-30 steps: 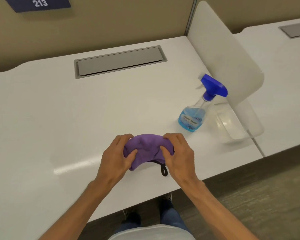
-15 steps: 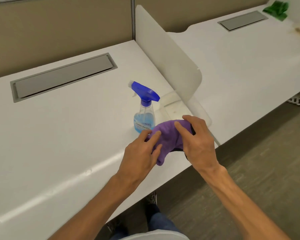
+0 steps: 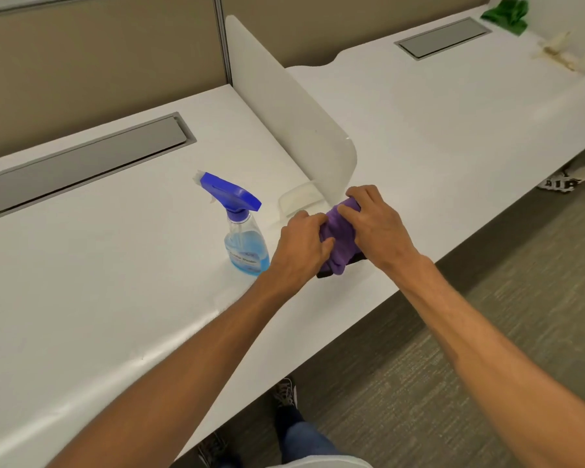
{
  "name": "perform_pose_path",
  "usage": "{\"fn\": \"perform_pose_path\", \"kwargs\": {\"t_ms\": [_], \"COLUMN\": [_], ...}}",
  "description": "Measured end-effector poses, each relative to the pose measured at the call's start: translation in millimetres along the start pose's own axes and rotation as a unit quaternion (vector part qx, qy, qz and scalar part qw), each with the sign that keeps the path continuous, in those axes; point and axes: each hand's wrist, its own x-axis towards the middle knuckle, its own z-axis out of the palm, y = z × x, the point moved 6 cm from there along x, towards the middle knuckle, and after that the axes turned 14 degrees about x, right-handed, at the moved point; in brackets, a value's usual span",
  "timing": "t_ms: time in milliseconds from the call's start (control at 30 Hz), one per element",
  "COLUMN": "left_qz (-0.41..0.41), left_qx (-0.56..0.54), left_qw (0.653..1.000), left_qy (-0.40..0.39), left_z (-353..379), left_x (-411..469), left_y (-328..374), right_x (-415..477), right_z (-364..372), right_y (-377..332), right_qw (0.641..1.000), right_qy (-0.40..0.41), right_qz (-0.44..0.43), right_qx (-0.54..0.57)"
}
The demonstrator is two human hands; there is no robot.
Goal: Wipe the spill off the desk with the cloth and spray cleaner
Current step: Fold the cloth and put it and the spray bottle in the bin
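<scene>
Head view: a bunched purple cloth with a dark edge is lying on the white counter beside the blue spray bottle. The left hand and right hand are curling around it, gripping from both sides.

The hands hide most of the purple cloth
</scene>
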Motion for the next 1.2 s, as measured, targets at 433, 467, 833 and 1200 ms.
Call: {"fn": "perform_pose_path", "kwargs": {"t_ms": [433,467,833,1200], "left_qz": [0.011,0.018,0.047,0.040], "left_qx": [0.118,0.138,0.293,0.121], "left_qw": [0.990,0.988,0.954,0.967], "left_qy": [-0.075,-0.074,-0.034,0.222], "left_z": [32,34,48,-10], "left_x": [32,33,29,-100], "left_y": [3,3,-9,-58], "right_x": [13,12,3,-4], "right_z": [58,61,65,41], "right_y": [18,20,23,-57], "right_qw": [0.987,0.985,0.991,0.859], "right_qy": [-0.152,-0.158,-0.126,0.098], "right_qz": [0.059,0.063,0.050,0.182], "right_qx": [-0.004,-0.005,0.016,0.468]}}
